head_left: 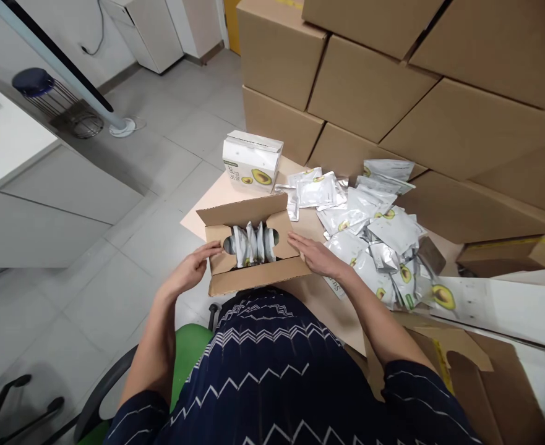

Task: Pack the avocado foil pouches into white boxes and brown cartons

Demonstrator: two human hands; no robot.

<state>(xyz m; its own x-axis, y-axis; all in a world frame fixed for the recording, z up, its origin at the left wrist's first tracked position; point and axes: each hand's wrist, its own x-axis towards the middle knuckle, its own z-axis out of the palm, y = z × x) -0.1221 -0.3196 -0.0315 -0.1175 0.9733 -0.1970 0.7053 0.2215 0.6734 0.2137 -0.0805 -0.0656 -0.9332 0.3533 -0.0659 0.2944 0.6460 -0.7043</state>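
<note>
I sit in a green chair (191, 343), with an opened carton (495, 389) near my right arm. Just ahead of my shirt (267, 334) is the box (258, 278), at the near edge of the surface (207, 207); I cannot tell whether my lap bears some of its weight. My left hand (193, 267) and right hand (317, 253) are set wide apart, one at each end flap, fingers straight and laid against the cardboard. Neither wraps round anything; I judge that this pairing steadies the box from both sides. Its long flaps stand spread, leaving the top open. Inside, a few pouches (250, 244) stand on edge in a row, probably so that they fit side by side. To the right, loose pouches (393, 233) lie heaped, seemingly within easy reach of my right hand. Beyond the box, a white carton (253, 164) stands upright, its avocado print towards me. Farthest back, stacked cartons (369, 89) rise like a wall, overlapping as bricks do, likely for stability.
</note>
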